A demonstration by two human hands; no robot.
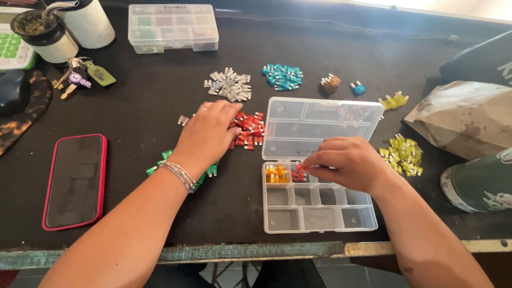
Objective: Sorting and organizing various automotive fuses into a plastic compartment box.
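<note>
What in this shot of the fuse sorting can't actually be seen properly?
Head view only:
- Green fuses: mostly hidden under the left hand and wrist.
- Right hand fingertips: whether they pinch a red fuse cannot be told.
- Closed clear box: contents blurred.
- Calculator: cut off by the left edge.

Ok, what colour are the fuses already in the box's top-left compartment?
Orange fuses, seen best in the head view, in the clear box.

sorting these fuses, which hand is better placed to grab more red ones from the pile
Left: the left hand already rests on the red fuses, while the right hand is over the open organizer box.
</note>
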